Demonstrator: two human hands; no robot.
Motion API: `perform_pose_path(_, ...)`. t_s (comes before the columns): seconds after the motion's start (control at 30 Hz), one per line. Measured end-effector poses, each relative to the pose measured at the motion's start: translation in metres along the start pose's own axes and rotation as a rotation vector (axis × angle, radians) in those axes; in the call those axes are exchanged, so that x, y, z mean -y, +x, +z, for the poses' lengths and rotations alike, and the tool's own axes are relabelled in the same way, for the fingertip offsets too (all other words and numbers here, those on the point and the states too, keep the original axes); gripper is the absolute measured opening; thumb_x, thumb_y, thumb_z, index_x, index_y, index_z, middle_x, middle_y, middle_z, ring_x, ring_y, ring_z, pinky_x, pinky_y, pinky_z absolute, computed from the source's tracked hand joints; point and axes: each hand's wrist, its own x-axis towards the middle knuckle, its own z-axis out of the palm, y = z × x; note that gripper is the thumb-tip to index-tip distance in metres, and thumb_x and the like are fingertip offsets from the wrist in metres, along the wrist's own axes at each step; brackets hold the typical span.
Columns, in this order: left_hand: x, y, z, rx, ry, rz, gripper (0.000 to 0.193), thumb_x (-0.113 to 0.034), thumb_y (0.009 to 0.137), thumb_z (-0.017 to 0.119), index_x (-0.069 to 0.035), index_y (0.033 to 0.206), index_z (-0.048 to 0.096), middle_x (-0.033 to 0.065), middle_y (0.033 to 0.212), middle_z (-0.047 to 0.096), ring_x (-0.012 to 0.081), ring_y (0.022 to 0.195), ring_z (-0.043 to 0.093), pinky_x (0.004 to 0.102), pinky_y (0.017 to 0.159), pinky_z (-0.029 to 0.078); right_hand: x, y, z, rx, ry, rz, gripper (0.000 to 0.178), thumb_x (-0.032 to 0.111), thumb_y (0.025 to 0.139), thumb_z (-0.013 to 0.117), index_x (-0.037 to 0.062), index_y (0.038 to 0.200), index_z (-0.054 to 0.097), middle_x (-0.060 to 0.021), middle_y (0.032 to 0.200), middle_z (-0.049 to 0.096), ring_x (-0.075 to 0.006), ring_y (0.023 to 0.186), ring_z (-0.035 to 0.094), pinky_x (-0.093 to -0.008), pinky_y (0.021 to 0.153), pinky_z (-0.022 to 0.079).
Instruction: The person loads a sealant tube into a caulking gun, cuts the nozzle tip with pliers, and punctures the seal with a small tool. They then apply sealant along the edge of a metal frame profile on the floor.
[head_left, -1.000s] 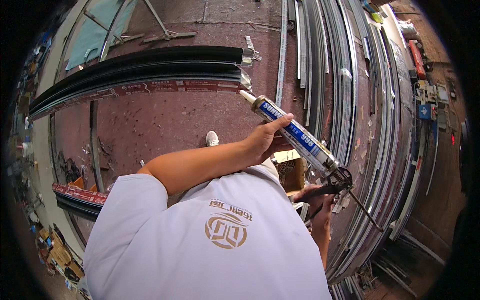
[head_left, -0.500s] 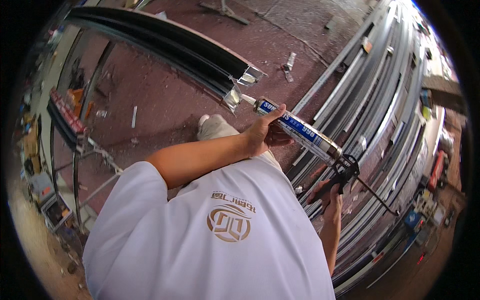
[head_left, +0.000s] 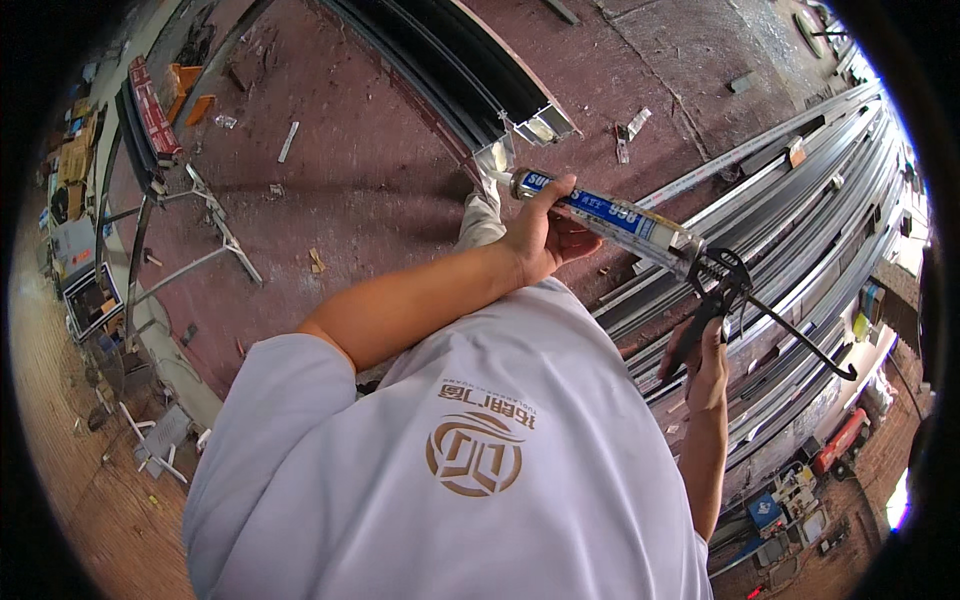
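My right hand is wrapped round the handle of a black caulking gun, whose bent rod sticks out at the back. In the gun lies a sealant cartridge with a blue and silver label. My left hand supports the cartridge near its front, thumb on top and fingers beneath. The pale nozzle points left, right at the cut end of a black metal profile. White material shows in the profile's silver end. Whether the nozzle tip touches it I cannot tell.
Long metal profiles lie stacked along the right. A metal stand and a bundle with red wrapping are at the left. Scraps litter the reddish floor. My foot shows below the profile end.
The view has turned, so the profile slopes more steeply and its end sits higher in the picture. Both hands keep their hold on the caulking gun and cartridge; the nozzle stays at the profile end.
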Motion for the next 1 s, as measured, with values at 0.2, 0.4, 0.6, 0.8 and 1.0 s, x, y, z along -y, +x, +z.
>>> perform_pose_path(0.2, 0.001, 0.002, 0.004, 0.030, -0.066, 0.076, 0.040, -0.050, 0.093, 0.068, -0.011, 0.096, 0.069, 0.0088, 0.095, 0.075, 0.0229, 0.087, 0.074, 0.0381, 0.082, 0.063, 0.021, 0.010, -0.001, -0.018, -0.044, -0.008, 0.073, 0.072, 0.097, 0.044, 0.0011, 0.089, 0.058, -0.0088, 0.068, 0.057, -0.0210, 0.052, 0.060, -0.0332, 0.045, 0.049)
perform_pose_path(0.4, 0.000, 0.004, 0.005, 0.083, -0.098, 0.066, 0.039, -0.050, 0.094, 0.068, -0.012, 0.097, 0.068, 0.0085, 0.095, 0.074, 0.0221, 0.086, 0.073, 0.0371, 0.081, 0.063, 0.025, 0.016, -0.006, 0.034, -0.076, -0.034, 0.066, 0.067, 0.100, 0.043, 0.0026, 0.096, 0.055, -0.0085, 0.070, 0.056, -0.0191, 0.049, 0.057, -0.0310, 0.042, 0.046)
perform_pose_path(0.6, 0.002, 0.003, 0.008, 0.095, -0.119, 0.096, 0.038, -0.050, 0.095, 0.066, -0.012, 0.098, 0.068, 0.0079, 0.095, 0.074, 0.0217, 0.086, 0.074, 0.0373, 0.080, 0.064, 0.032, 0.017, -0.007, 0.019, -0.098, -0.044, 0.065, 0.067, 0.100, 0.045, 0.0031, 0.093, 0.055, -0.0081, 0.067, 0.055, -0.0179, 0.049, 0.056, -0.0313, 0.041, 0.044)
perform_pose_path(0.8, 0.000, 0.002, 0.007, 0.102, -0.121, 0.091, 0.037, -0.049, 0.096, 0.066, -0.012, 0.097, 0.067, 0.0073, 0.094, 0.074, 0.0209, 0.086, 0.074, 0.0367, 0.081, 0.064, 0.032, 0.016, -0.005, 0.035, -0.123, -0.070, 0.064, 0.066, 0.101, 0.042, 0.0040, 0.092, 0.054, -0.0071, 0.066, 0.054, -0.0168, 0.047, 0.054, -0.0304, 0.040, 0.044)
perform_pose_path(1.0, 0.001, -0.001, 0.008, 0.127, -0.121, 0.096, 0.037, -0.050, 0.096, 0.065, -0.013, 0.095, 0.066, 0.0067, 0.094, 0.074, 0.0200, 0.086, 0.074, 0.0359, 0.081, 0.064, 0.033, 0.012, -0.001, 0.005, -0.156, -0.089, 0.064, 0.066, 0.102, 0.041, 0.0051, 0.090, 0.054, -0.0057, 0.066, 0.053, -0.0151, 0.044, 0.053, -0.0289, 0.038, 0.043)
